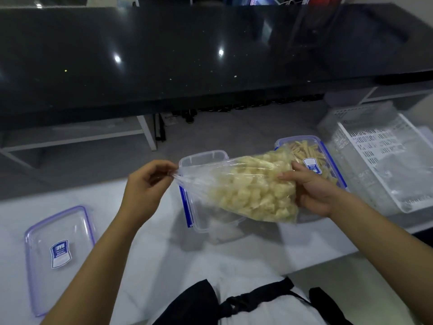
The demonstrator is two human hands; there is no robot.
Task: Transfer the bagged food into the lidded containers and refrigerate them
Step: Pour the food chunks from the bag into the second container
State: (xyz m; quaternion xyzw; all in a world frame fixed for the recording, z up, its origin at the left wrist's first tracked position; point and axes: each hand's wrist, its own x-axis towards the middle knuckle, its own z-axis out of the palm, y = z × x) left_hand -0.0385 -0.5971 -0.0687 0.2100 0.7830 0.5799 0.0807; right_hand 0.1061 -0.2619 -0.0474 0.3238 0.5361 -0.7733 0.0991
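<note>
Nearest, a loose lid (59, 256) lies on the desk (145, 254); the left hand (146, 184) pinches the mouth of the bag (248, 186), the right hand (311, 191) cradles its full bottom over the open container (203, 158), not yet filled; beyond, another container (311, 156) already lidded and full; refrigeration remains.

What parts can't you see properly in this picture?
Head view only:
- Open container: its inside is hidden by the bag, which the left hand and right hand hold.
- Lid label: print too small.
- Basket: contents blurred, and the right edge cuts it off.
</note>
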